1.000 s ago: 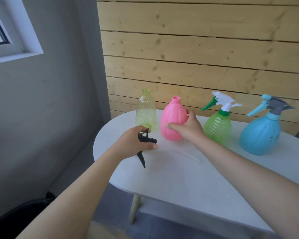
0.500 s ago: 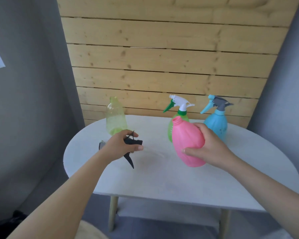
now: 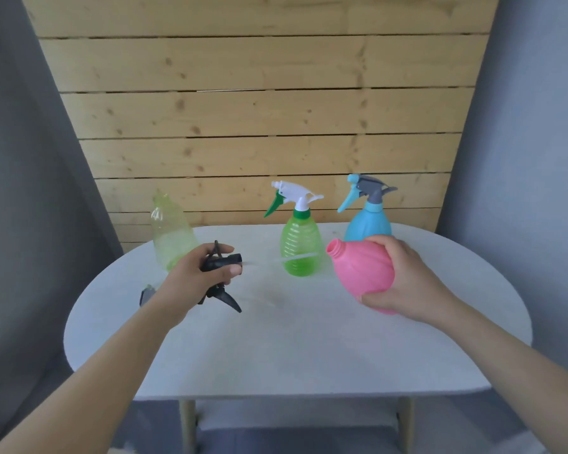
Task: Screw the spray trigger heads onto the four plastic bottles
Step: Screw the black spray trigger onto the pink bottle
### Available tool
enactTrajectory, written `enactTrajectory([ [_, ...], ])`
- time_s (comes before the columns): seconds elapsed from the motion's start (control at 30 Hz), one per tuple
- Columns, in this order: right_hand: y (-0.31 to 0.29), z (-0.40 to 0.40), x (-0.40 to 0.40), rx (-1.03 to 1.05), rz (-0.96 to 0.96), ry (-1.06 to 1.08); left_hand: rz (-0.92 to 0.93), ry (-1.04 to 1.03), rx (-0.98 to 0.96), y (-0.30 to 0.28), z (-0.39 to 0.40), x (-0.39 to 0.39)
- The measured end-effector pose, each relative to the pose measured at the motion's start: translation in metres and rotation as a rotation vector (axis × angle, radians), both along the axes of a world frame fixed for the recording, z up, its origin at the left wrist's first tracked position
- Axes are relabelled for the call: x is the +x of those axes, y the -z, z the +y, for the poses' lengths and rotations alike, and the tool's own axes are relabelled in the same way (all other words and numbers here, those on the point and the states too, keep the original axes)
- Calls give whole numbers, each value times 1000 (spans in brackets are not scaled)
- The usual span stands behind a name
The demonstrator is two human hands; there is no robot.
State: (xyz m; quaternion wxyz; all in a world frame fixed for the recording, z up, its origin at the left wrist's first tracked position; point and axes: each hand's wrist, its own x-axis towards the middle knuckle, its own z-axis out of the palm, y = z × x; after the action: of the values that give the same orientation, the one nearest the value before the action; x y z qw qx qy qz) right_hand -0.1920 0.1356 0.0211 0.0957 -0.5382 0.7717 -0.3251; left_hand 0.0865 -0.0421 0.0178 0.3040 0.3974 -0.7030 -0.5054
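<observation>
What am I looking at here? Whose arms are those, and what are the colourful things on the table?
A person wears a camera on their head, so you see their own two arms reaching forward. The left hand holds a black spray head with its thin tube. The right hand holds a pink bottle, tilted, its neck open. On the white table stand a green bottle and a blue bottle, both with spray heads on, and a pale yellow bottle without one. Something dark lies behind the left wrist; I cannot tell what.
</observation>
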Motion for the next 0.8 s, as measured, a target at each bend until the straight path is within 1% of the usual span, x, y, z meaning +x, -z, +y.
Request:
enactTrajectory([
  [0.17,1,-1,1,28,13,-30,22,10,1,-2,4,-2],
  [0.4,3,-3,11,19,21,-73,-12,61,-21,-2,7,-4],
  [0.53,4,-5,16,22,82,-99,-26,55,-48,-4,11,-5],
  [0.67,9,-9,23,66,155,-160,-51,96,-72,-6,19,-12],
  [0.8,11,-11,29,111,88,-245,-71,178,-59,-7,28,-23],
])
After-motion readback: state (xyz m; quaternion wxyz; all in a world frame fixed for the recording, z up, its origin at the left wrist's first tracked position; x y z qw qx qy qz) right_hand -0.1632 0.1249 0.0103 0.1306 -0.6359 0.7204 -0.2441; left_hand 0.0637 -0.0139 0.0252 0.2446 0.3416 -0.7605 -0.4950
